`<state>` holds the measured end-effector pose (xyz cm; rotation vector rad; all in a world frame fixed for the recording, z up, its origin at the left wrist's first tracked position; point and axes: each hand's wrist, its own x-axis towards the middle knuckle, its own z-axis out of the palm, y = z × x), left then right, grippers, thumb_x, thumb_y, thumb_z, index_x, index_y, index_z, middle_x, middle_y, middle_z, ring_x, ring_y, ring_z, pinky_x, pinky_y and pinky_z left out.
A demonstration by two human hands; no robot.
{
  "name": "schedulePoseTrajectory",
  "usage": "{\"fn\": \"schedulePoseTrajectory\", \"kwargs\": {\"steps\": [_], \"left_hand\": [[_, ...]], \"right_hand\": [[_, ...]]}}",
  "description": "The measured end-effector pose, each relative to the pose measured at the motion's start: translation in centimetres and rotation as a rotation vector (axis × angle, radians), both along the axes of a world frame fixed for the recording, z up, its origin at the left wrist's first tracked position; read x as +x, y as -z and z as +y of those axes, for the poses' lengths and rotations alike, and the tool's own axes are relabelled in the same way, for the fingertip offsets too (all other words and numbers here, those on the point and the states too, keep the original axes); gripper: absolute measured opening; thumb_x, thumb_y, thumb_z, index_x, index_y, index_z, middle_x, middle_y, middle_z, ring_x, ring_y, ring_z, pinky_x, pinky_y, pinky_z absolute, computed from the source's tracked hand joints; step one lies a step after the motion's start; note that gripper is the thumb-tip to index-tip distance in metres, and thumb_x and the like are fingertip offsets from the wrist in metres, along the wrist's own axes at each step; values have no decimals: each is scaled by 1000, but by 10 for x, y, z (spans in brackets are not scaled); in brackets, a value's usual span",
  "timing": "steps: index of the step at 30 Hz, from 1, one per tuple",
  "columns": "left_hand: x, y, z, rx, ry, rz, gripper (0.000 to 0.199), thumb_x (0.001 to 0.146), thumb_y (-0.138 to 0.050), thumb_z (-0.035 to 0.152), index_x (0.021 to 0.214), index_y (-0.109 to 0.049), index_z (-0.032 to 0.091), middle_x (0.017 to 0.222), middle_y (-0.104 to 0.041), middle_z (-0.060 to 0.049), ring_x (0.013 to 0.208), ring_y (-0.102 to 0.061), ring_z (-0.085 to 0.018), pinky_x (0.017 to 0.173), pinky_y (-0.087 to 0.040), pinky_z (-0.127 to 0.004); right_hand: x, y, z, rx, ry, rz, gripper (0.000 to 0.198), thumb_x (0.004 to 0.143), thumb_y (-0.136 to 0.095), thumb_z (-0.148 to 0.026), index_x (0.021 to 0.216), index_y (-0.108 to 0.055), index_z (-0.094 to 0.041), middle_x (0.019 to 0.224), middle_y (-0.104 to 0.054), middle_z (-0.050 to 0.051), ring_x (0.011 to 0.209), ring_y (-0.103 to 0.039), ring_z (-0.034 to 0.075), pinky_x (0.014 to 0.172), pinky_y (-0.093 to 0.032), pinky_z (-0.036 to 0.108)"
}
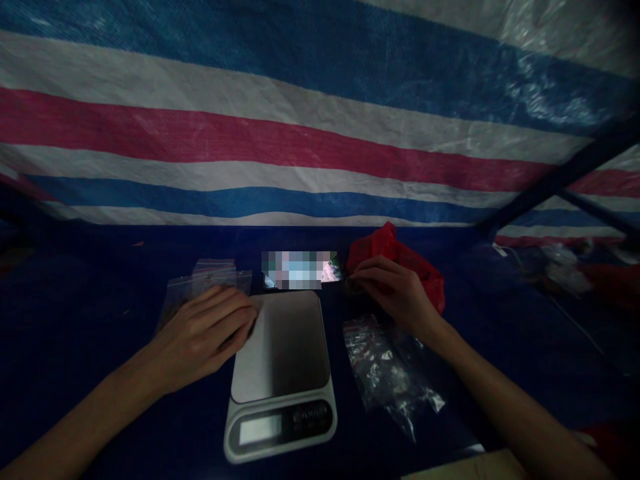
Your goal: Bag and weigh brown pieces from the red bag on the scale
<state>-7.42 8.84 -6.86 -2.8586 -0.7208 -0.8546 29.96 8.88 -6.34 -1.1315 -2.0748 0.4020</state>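
Note:
A digital kitchen scale point(285, 353) with a metal plate and a lit display stands in front of me. My left hand point(213, 330) is at the plate's upper left edge, its fingers closed together; whatever is in them is hidden. Clear zip bags point(215, 272) lie partly under and behind that hand, one with something dark inside. My right hand point(395, 290) is in front of a red plastic bag point(417, 263), fingertips pinched over a small dark patch that I cannot make out. Nearer me, below this hand, lie crumpled clear zip bags point(387, 373).
A phone point(303, 270) with a lit, blurred screen lies behind the scale on the dark blue tabletop point(165, 433). Striped tarpaulin point(280, 140) hangs beyond the table. A dark frame bar point(555, 177) slants at the right. Something pale point(465, 467) lies at the near edge.

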Motion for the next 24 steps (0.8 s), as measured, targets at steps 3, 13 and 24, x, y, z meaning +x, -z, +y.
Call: {"fn": "schedulePoseTrajectory", "kwargs": {"steps": [3,13,24], "left_hand": [[0,-1,1,-7,6,4,15,98,-59,11,107,-68,16,99,-74,-6,92,-69,-20,85,-57,-37],[2,-3,2,-4,25,2,12,96,-61,7,105,-66,14,97,-73,-7,92,-68,-20,83,-55,-36],[3,-4,2,-16,27,14,13,97,-59,6,106,-65,14,98,-72,-7,91,-67,-20,81,-54,-37]], "right_hand": [[2,0,0,1,6,-7,15,100,-64,-19,105,-77,-23,106,-73,6,96,-71,19,84,-62,35],[2,1,0,7,-9,-22,17,100,-62,-18,107,-77,-24,108,-74,6,98,-72,19,85,-62,34],[3,-2,-1,4,20,-58,22,102,-57,-17,113,-75,-24,112,-72,7,102,-72,20,88,-61,35]]}}
